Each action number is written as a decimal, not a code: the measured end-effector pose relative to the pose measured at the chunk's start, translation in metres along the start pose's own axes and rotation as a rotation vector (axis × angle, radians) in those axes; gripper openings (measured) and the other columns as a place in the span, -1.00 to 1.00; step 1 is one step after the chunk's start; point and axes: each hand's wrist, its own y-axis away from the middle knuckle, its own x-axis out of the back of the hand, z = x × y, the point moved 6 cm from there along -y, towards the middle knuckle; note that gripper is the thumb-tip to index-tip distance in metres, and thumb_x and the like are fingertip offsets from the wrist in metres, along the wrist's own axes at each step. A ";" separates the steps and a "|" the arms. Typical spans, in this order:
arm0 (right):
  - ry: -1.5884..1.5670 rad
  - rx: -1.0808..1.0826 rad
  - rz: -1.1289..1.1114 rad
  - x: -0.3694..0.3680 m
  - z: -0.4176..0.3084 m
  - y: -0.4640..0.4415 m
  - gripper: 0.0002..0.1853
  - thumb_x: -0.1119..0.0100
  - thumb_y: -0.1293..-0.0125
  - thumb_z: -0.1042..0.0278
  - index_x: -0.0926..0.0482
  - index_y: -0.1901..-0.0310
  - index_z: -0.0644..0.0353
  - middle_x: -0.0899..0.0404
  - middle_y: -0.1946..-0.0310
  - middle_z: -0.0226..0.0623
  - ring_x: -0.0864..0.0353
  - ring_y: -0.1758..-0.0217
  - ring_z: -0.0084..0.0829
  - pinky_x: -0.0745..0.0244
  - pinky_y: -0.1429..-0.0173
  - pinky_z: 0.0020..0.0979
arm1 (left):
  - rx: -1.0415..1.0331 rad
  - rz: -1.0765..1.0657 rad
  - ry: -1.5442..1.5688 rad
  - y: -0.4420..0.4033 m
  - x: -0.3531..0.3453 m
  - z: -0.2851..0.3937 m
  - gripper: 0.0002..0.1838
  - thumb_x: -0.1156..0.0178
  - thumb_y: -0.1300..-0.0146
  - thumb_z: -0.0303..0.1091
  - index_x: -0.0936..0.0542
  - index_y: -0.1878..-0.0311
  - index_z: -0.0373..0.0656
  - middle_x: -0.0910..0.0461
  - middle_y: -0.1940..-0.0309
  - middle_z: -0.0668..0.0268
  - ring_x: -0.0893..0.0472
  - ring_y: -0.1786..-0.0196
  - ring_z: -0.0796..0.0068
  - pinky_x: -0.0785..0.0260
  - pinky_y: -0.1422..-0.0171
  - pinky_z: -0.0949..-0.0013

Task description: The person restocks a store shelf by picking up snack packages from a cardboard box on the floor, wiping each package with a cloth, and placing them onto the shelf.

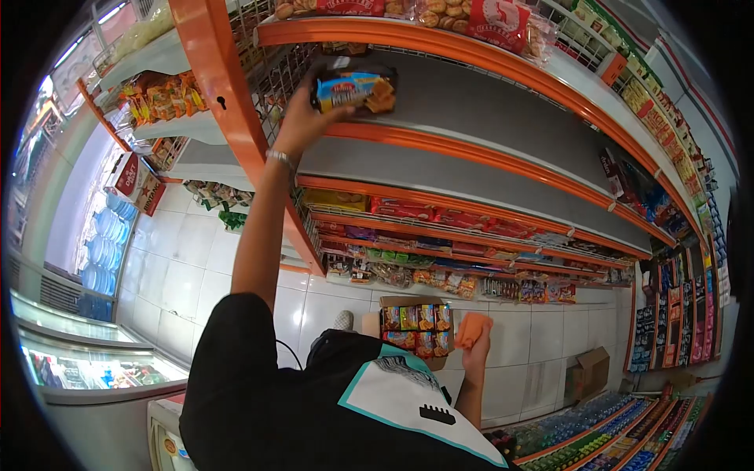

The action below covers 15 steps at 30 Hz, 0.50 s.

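My left hand (304, 122), with a bracelet at the wrist, is stretched up to a grey shelf (479, 102) with an orange front edge. It grips a dark snack pack (357, 91) with a blue label and biscuits pictured on it, at the shelf's left end. Behind the pack, another dark pack (345, 49) shows in part. Down by my right side, my right hand (476, 355) is closed around a folded orange cloth (472, 327). Near that hand, an open cardboard box (445, 363) on the floor holds several colourful snack packs.
Bagged biscuits (448, 14) line the shelf above. Lower shelves hold red packets (400, 207) and other snacks. An orange upright post (224, 86) stands left of my arm. Another cardboard box (589, 373) lies on the tiled floor at right, near bottle racks (597, 428). A glass-topped freezer (102, 369) stands at left.
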 end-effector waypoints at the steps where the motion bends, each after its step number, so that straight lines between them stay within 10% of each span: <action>1: 0.029 0.019 0.012 0.023 0.017 -0.001 -0.54 0.11 -0.56 -0.07 -0.44 -0.19 0.16 -0.57 0.01 -0.32 -0.60 -0.06 -0.43 -0.54 -0.09 -0.38 | 0.047 0.008 -0.044 -0.017 0.004 -0.008 0.00 -0.61 0.03 -0.26 -0.25 -0.44 -0.23 -0.52 -0.22 0.07 -0.54 -0.27 0.28 -0.42 -0.34 0.23; 6: -0.006 -0.123 -0.327 0.143 0.110 0.031 -0.40 0.24 -0.52 -0.25 -0.53 0.42 0.09 -0.50 0.56 -0.37 -0.50 0.44 -0.44 -0.46 0.27 -0.43 | -0.188 -0.058 -0.199 -0.100 0.009 -0.080 -0.01 -0.58 0.00 -0.31 -0.23 -0.46 -0.24 -0.49 -0.29 0.04 -0.50 -0.33 0.18 -0.38 -0.37 0.19; 10: 0.355 -0.187 0.526 0.233 0.182 0.090 -0.25 0.41 -0.51 -0.38 -0.52 0.52 0.08 -0.41 0.69 -0.44 -0.40 0.59 -0.47 -0.35 0.40 -0.39 | -0.137 -0.176 -0.256 -0.132 0.019 -0.115 -0.01 -0.55 -0.01 -0.30 -0.21 -0.50 -0.11 -0.35 -0.40 0.01 -0.46 -0.35 0.03 -0.36 -0.39 0.18; 15: 0.406 -0.193 0.436 0.189 0.159 0.107 -0.23 0.42 -0.51 -0.41 -0.53 0.51 0.09 -0.43 0.67 -0.43 -0.40 0.57 -0.47 -0.36 0.38 -0.39 | -0.192 -0.022 -0.909 -0.099 -0.010 -0.046 -0.12 -0.43 -0.15 -0.07 -0.23 -0.49 0.05 -0.09 -0.52 0.02 -0.19 -0.50 -0.17 -0.28 -0.44 -0.08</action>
